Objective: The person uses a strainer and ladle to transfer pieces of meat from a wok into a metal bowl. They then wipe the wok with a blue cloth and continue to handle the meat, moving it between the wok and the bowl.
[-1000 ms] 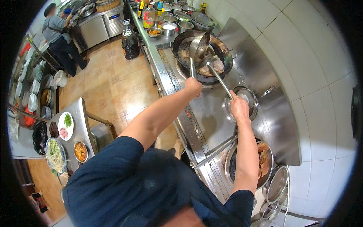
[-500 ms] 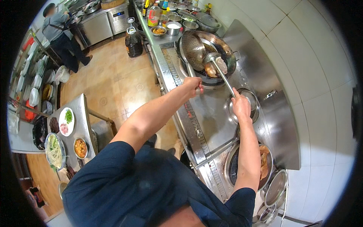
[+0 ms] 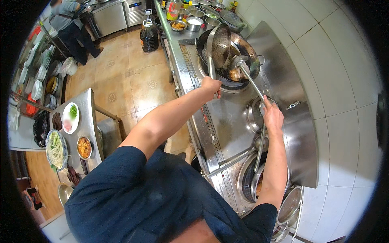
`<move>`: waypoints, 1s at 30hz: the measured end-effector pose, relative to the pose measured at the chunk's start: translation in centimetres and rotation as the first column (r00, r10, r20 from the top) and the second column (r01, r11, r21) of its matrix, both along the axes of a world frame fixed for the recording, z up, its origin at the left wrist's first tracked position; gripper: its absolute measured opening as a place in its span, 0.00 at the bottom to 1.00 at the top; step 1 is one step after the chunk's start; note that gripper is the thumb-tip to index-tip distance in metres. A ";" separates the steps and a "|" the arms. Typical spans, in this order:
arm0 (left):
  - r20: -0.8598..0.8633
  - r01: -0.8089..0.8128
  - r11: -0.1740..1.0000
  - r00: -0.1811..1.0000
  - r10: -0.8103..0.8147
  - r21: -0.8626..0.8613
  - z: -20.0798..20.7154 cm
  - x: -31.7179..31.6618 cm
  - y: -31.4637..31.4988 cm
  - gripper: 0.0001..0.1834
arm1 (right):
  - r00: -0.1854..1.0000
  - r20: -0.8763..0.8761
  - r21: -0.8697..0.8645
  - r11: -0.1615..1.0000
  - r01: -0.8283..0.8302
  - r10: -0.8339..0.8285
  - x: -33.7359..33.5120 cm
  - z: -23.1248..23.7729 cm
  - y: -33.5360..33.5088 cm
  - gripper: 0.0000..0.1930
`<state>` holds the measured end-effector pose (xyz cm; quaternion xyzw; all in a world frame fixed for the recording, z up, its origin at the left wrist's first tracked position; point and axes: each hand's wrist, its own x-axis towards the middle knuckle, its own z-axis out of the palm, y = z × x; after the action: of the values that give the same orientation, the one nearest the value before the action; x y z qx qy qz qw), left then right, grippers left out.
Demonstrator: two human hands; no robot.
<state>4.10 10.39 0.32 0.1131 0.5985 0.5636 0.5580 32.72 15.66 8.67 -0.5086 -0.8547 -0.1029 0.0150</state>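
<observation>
My left hand (image 3: 212, 86) is closed around the handle of a perforated metal strainer (image 3: 219, 45), whose bowl is tipped up on edge at the left side of a dark wok (image 3: 252, 50). The right hand (image 3: 274, 117) grips the long handle of a metal ladle (image 3: 240, 60), its index finger extended along the shaft. Inside the wok, just beneath the ladle's bowl, lies a pale and browned chunk of food (image 3: 235, 74), partly covered by the ladle. The strainer hides much of the wok's left inside.
Metal pots and bottles (image 3: 194, 24) crowd the counter's far end. Below my right hand, a long-handled pan or strainer (image 3: 259, 162) rests on a second wok. On the left, a steel table (image 3: 83, 106) bears plates and bowls of food. A person (image 3: 67, 26) stands far left.
The strainer has tilted more upright over the wok. The ladle's bowl now covers more of the food chunk. The whole view has shifted slightly.
</observation>
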 end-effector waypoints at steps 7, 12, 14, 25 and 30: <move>0.028 -0.047 0.998 0.998 0.048 -0.050 0.2 0.6 0.1 0.11 | 1.000 0.000 0.008 1.000 -0.007 0.007 0.5 -0.2 0.2 0.24; -0.028 0.063 0.986 0.997 -0.068 -0.157 1.0 2.7 0.6 0.05 | 1.000 -0.010 -0.027 0.999 0.025 -0.025 0.1 -0.1 -0.3 0.24; 0.011 0.003 0.983 1.000 -0.001 -0.181 2.1 3.9 0.9 0.04 | 0.998 -0.046 -0.054 0.998 0.037 -0.039 0.1 -0.5 -0.3 0.24; 0.639 0.019 0.999 0.769 0.007 -0.034 0.8 2.2 2.3 0.14 | 0.449 -0.601 -0.767 0.635 -0.090 -0.661 -1.7 -5.1 -4.8 0.26; 0.814 0.100 0.991 0.565 -0.135 0.095 -0.8 -1.4 0.2 0.14 | 0.066 -0.546 -0.784 0.482 -0.391 -0.835 -2.2 -6.9 -6.0 0.28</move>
<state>2.75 10.54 -0.44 -0.1098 0.2537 0.5250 0.8049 30.50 9.61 1.75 -0.5287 -0.4160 0.6724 0.3087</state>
